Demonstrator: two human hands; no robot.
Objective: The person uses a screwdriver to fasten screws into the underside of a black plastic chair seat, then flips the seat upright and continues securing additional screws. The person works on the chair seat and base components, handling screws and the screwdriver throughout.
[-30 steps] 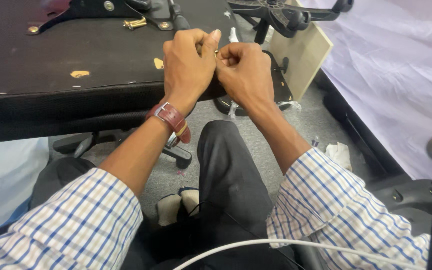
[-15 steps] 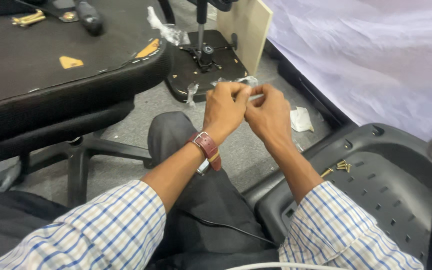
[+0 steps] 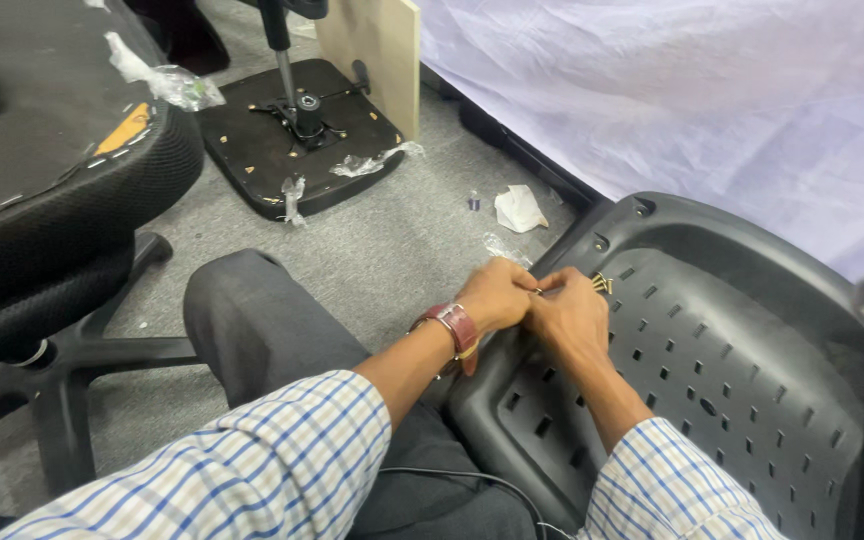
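Screws [image 3: 602,284] small and brassy at the chair shell [image 3: 752,330] rim, my left hand [image 3: 497,295] and right hand [image 3: 572,318] pinched shut together beside them, what they grip I cannot tell.

place: chair assembly workshop | evidence: loose seat shell [image 3: 712,370], chair base [image 3: 62,370], seat plate [image 3: 292,140]

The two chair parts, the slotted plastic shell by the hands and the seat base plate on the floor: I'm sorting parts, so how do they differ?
The slotted plastic shell is curved, grey and pierced with rows of slots; the seat base plate is flat and black, with a metal post standing on it. The shell lies at the left hand and right hand; the plate lies farther off on the carpet. Both are dark.
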